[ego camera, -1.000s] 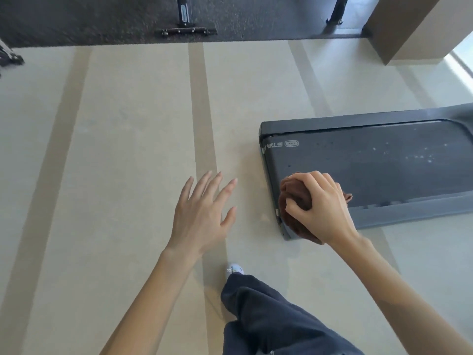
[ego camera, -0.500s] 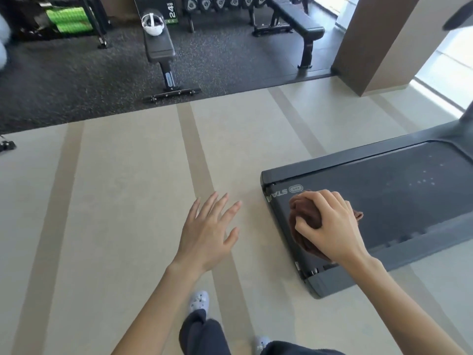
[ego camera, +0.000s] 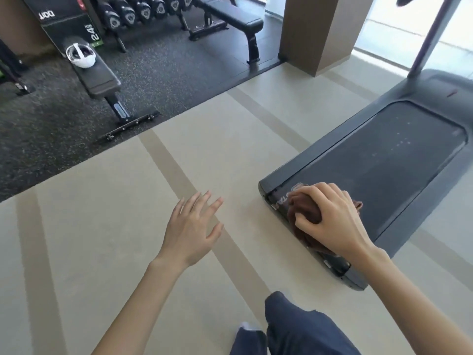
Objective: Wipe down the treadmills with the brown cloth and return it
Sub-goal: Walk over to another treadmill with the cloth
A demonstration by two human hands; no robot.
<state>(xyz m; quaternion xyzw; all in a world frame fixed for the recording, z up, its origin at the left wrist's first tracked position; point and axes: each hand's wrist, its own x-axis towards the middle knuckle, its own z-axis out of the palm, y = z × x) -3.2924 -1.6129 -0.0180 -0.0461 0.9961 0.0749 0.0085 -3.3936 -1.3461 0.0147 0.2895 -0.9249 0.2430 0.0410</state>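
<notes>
A dark grey treadmill [ego camera: 378, 160] lies at the right, its belt running up toward an upright post. My right hand [ego camera: 330, 219] is closed over a bunched brown cloth [ego camera: 304, 213] and presses it onto the rear end of the belt, beside the white lettering. A corner of the cloth sticks out beyond my fingers on the right. My left hand [ego camera: 192, 229] hovers over the beige floor to the left of the treadmill, fingers spread, holding nothing.
A black weight bench [ego camera: 99, 80] with a white headset [ego camera: 80, 56] on it stands on the dark rubber mat at the back left. A second bench [ego camera: 230, 19] and a dumbbell rack [ego camera: 143, 11] are behind. A brown pillar [ego camera: 312, 34] rises at the back right. My dark trouser leg [ego camera: 297, 326] is below.
The view has tilted up, bringing the benches, rack and pillar into sight. My right hand has slid the cloth along the treadmill's rear end toward the lettering. My left hand stays spread.
</notes>
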